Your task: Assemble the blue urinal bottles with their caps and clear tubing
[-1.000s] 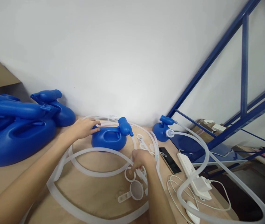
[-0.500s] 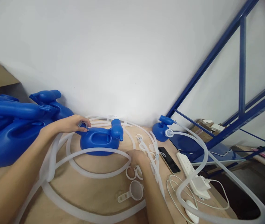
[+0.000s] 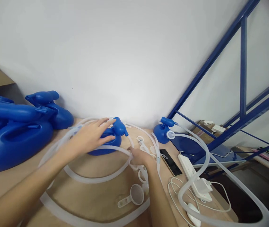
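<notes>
My left hand [image 3: 95, 135] hangs over a blue plastic bottle [image 3: 104, 151], fingers spread and nothing in them. The hand hides much of the bottle's body; its angled neck [image 3: 119, 127] shows to the right of the fingers. Lower right of that neck, my right hand [image 3: 141, 156] is closed around the end of a translucent plastic tube [image 3: 115, 147], which arcs in front of the bottle. Near my right wrist lie several white strapped rings and a translucent cap [image 3: 137, 194] with a strap.
More blue bottles [image 3: 13, 138] crowd the left. At the right, another blue bottle [image 3: 162, 134] has a tube attached. A phone [image 3: 171, 163], power strip [image 3: 188, 168] and white mouse [image 3: 194, 215] lie beside loose cables. A blue metal frame [image 3: 243, 69] stands beyond.
My left hand has moved right, from the bottle's left end to above it, and its fingers have spread. The right hand keeps the tube end and has shifted slightly.
</notes>
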Action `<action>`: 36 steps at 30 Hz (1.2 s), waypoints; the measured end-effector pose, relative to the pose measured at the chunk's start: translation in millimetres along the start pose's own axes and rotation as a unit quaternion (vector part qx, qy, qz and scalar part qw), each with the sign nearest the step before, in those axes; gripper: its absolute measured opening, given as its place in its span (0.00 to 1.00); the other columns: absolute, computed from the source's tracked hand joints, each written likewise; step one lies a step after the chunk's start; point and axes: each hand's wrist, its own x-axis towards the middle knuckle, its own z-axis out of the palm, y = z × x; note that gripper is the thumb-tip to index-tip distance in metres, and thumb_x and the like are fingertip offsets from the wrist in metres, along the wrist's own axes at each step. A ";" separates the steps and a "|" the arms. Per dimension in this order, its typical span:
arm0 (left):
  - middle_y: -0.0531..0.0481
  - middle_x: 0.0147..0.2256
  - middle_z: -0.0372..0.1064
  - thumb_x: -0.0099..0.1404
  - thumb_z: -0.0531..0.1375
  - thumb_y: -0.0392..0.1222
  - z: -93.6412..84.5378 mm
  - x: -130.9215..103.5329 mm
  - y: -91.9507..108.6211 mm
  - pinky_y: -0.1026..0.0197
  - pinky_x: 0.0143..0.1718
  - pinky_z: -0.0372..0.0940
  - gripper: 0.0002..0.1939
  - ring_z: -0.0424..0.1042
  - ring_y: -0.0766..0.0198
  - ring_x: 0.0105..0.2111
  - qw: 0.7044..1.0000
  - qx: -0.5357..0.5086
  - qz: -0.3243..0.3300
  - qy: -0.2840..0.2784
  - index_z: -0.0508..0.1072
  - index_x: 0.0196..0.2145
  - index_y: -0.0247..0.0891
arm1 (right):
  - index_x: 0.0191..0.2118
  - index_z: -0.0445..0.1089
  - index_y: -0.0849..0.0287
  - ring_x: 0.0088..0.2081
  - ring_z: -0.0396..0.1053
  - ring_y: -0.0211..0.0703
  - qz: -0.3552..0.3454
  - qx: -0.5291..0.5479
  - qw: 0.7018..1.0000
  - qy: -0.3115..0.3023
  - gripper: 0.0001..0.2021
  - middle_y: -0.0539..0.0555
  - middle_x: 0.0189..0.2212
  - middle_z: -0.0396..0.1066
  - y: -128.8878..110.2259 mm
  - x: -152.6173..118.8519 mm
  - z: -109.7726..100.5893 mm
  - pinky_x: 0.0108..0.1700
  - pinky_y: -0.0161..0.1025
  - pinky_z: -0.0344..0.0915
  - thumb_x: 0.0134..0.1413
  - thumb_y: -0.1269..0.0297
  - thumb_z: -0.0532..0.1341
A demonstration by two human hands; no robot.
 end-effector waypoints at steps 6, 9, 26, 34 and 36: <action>0.25 0.65 0.63 0.73 0.53 0.61 55.1 8.7 8.3 0.34 0.65 0.51 0.40 0.64 0.32 0.63 0.996 0.070 -0.046 -0.012 0.53 0.73 0.34 | 0.59 0.68 0.54 0.49 0.73 0.48 -0.147 0.134 0.979 0.051 0.23 0.54 0.51 0.74 19.1 -9.0 -13.5 0.52 0.40 0.66 0.57 0.68 0.61; 0.27 0.56 0.73 0.72 0.57 0.54 60.5 10.4 -5.4 0.31 0.66 0.45 0.34 0.70 0.34 0.57 0.991 0.110 -0.019 -0.070 0.62 0.68 0.32 | 0.52 0.69 0.54 0.43 0.70 0.46 -0.179 0.232 0.955 0.053 0.18 0.50 0.41 0.72 30.5 -8.6 -12.8 0.48 0.40 0.66 0.55 0.63 0.65; 0.46 0.40 0.81 0.76 0.41 0.62 31.4 12.3 -21.0 0.27 0.68 0.26 0.32 0.75 0.47 0.51 0.995 -0.041 -0.051 -0.077 0.78 0.40 0.43 | 0.68 0.62 0.56 0.25 0.68 0.40 -0.093 0.415 0.905 0.003 0.43 0.46 0.26 0.74 39.0 7.0 -1.5 0.31 0.36 0.67 0.43 0.63 0.72; 0.50 0.30 0.77 0.68 0.52 0.72 38.9 12.5 -1.4 0.33 0.69 0.38 0.30 0.77 0.51 0.37 0.996 -0.065 -0.041 -0.049 0.72 0.34 0.41 | 0.70 0.59 0.47 0.39 0.69 0.40 -0.145 0.427 0.892 -0.011 0.50 0.48 0.40 0.72 39.6 -5.3 -3.9 0.44 0.37 0.69 0.38 0.66 0.74; 0.50 0.29 0.76 0.67 0.53 0.73 40.0 13.4 -3.8 0.36 0.67 0.47 0.30 0.76 0.51 0.35 0.995 -0.067 -0.048 -0.052 0.72 0.34 0.41 | 0.71 0.58 0.46 0.47 0.70 0.43 -0.177 0.432 0.884 -0.018 0.52 0.52 0.51 0.71 46.1 -12.9 -6.1 0.51 0.40 0.69 0.38 0.61 0.76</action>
